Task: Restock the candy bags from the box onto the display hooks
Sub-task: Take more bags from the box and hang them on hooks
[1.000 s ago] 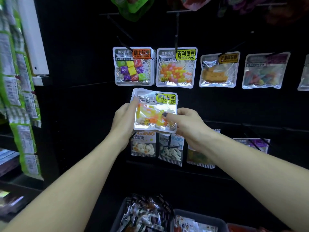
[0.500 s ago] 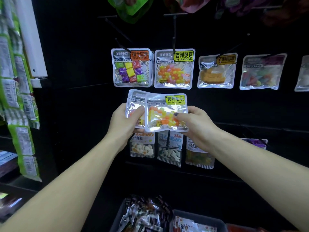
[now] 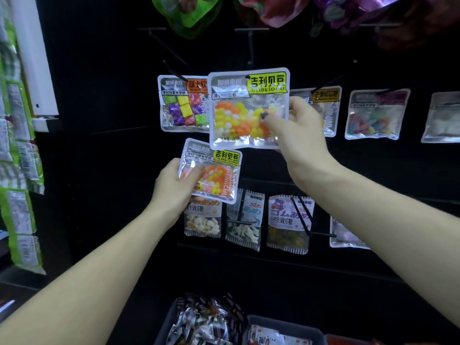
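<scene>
My right hand [image 3: 296, 135] pinches a clear jelly bean bag [image 3: 245, 113] with a yellow label and holds it up in front of the black hook panel, covering the bag that hangs there. The bag's hole sits near its top middle, below a black hook [image 3: 250, 49]. My left hand [image 3: 174, 188] grips a second jelly bean bag [image 3: 214, 174] of the same kind, lower and to the left. A dark box [image 3: 171, 319] with wrapped candy stands at the bottom.
Hanging on the panel are a bag of square candies [image 3: 183, 105], an orange-labelled bag [image 3: 328, 108], a pastel candy bag [image 3: 373, 115] and a lower row of gummy bags [image 3: 244, 220]. Green packets [image 3: 17, 170] hang at the left. Large foil bags [image 3: 189, 13] hang above.
The two bags, held together before, have been separated. My right hand has lifted one bag up to the hook row, while my left hand keeps the other one lower.
</scene>
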A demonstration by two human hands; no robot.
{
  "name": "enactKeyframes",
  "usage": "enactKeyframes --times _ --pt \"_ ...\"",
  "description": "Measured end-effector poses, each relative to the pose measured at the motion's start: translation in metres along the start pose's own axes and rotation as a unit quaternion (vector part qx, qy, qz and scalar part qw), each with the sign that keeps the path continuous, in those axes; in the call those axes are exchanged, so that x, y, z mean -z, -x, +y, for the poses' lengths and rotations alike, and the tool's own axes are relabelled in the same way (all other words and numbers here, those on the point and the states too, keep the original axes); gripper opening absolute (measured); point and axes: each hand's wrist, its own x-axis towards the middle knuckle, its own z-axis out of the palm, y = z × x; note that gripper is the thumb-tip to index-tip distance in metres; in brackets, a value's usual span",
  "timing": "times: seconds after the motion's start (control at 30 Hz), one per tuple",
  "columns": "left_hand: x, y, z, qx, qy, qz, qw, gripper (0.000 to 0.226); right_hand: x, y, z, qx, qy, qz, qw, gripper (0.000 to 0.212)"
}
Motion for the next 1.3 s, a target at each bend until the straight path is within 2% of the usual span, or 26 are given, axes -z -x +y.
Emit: enactKeyframes --times 0.5,0.8,0.9,1.07,1.3 --pt "-0.004 0.001 0.001 0.010 0.025 -0.003 1.000 0.009 -0.013 -0.019 -0.006 -0.025 -0.054 0.021 0.998 0.011" --pt "-0.003 0.000 -0.003 0.006 0.024 -0.005 1.000 0.006 -0.018 -0.034 0.005 -0.100 -0.040 0.026 0.994 0.009" --pt "-0.003 0.001 -0.003 0.005 0.024 -0.006 1.000 0.007 -0.022 -0.045 0.011 -0.145 -0.056 0.036 0.987 0.030" --pt "-0.003 0.001 -0.003 0.002 0.019 -0.011 1.000 0.012 -0.024 -0.052 0.013 -0.237 -0.144 0.043 0.960 0.046" --pt "-0.002 0.002 -0.001 0.005 0.031 -0.010 0.999 0.013 -0.021 -0.051 0.017 -0.277 -0.113 0.027 0.954 0.052"
